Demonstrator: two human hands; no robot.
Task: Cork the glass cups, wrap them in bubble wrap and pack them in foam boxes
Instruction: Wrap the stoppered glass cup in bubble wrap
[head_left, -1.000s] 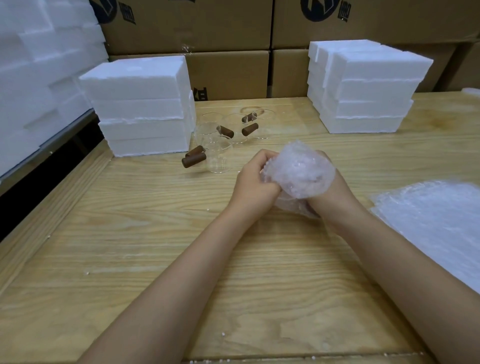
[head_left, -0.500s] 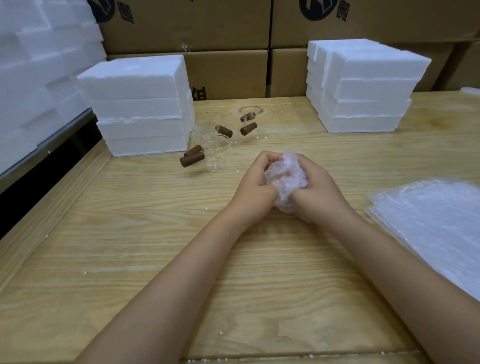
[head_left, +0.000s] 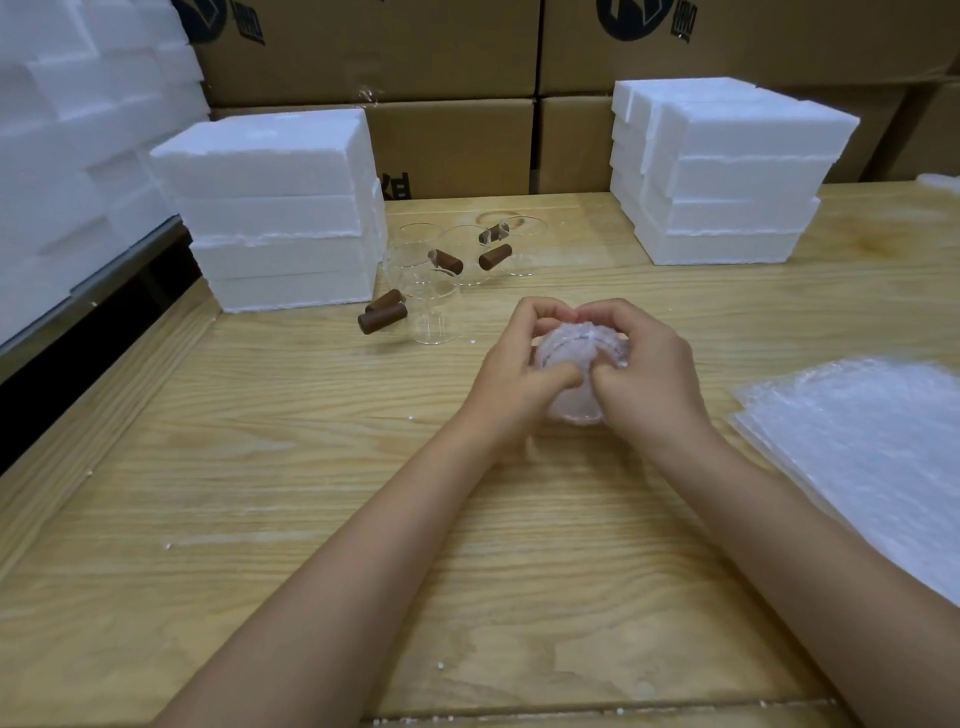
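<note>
Table: bubble-wrap bundle tighter than before

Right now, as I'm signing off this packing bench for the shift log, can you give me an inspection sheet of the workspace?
Surface: wooden table, pale grain.
Job's things: bubble-wrap bundle between both hands; glass cups upright; corks lying loose among them; bubble wrap sheets stacked at right; foam boxes in two stacks.
Clutter: foam crumbs scattered.
Hands: left hand and right hand both grip the bundle, fingers curled.
Cables: nothing seen.
Surroundings: cardboard cartons behind; foam pile at left.
</note>
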